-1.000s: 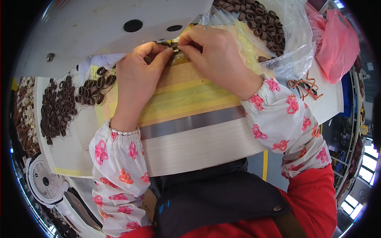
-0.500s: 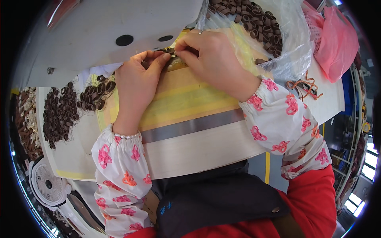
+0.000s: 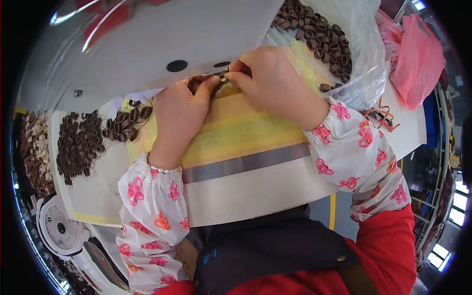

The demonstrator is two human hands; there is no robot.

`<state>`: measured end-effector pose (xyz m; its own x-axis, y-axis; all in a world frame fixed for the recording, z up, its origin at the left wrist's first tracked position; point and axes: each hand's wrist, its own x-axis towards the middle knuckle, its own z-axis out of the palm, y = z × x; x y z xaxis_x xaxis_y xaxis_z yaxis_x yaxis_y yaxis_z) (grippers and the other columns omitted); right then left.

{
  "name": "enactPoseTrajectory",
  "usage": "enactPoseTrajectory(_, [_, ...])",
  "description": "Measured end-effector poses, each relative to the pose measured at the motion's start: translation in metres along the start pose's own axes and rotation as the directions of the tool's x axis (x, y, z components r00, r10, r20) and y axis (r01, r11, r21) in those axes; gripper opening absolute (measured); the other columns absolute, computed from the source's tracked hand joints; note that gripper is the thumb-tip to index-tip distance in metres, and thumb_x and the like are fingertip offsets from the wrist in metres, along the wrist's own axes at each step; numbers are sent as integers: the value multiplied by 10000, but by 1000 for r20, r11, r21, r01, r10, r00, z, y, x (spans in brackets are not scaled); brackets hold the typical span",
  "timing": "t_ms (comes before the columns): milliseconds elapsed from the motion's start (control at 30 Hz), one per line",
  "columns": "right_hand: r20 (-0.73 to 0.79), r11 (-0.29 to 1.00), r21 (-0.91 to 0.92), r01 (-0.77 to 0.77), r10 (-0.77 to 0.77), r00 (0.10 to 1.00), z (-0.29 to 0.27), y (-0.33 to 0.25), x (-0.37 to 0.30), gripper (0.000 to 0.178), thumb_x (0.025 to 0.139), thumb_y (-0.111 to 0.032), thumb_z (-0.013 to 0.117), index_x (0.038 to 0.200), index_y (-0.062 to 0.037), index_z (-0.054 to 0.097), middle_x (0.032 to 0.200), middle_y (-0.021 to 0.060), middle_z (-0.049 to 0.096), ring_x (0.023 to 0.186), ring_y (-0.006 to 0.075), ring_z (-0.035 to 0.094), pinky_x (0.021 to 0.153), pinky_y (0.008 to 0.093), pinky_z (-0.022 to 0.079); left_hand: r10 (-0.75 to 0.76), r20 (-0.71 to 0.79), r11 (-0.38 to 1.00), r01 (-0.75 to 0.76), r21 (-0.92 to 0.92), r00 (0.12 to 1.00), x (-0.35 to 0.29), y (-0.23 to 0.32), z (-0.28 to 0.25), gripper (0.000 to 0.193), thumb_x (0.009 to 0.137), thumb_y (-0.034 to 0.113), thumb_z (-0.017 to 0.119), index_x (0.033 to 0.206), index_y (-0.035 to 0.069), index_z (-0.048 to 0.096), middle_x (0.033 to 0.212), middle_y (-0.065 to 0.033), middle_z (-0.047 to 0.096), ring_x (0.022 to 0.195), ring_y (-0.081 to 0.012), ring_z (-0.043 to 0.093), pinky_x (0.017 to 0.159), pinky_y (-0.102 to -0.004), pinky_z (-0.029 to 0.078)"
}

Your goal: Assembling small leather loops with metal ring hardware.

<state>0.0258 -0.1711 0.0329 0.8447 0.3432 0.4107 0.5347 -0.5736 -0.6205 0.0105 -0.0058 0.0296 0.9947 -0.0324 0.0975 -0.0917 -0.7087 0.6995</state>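
Observation:
Under the edge of the white sewing machine head (image 3: 142,44), my left hand (image 3: 182,110) is closed, with thumb and finger pinching a small brown strip (image 3: 222,74). My right hand (image 3: 275,81) faces it from the right, its fingertips pinched at the strip's other end. The machine head and my fingers hide most of the piece, so its full shape does not show. Left of my left hand lie brown loops with loose threads (image 3: 81,142). Beyond my right hand, more brown loops (image 3: 327,44) fill a clear plastic bag (image 3: 371,64).
Yellow tape (image 3: 231,130) and a metal strip (image 3: 246,161) cross the pale tabletop (image 3: 255,189) before me. A pink plastic bag (image 3: 418,59) stands at far right, near an orange cord (image 3: 386,118). A white fan (image 3: 59,228) sits at lower left.
The whole view has shifted, so the machine, hands and table appear slightly right and lower. Both hands keep their pinch at the machine's edge, and my fingertips have come a little closer together.

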Motion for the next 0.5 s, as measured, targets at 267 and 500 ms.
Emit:
enactPoseTrajectory(267, [3,999,-39,12,-12,1000,2,3,1,58,701,-33,571,701,2,526,614,176,558,612,347,563,542,411,450,-7,22,1000,8,-9,1000,1,-3,-1,297,756,300,676,833,13,676,611,-17,614,543,-34,490,523,-217,396])
enactPoseTrajectory(500, [29,999,-8,-50,50,998,3,5,3,92,695,-61,599,696,1,530,617,167,568,618,340,570,543,409,452,-134,31,990,135,-50,991,1,-4,-2,324,745,300,693,844,-6,656,666,-7,629,582,-25,511,545,-181,409])
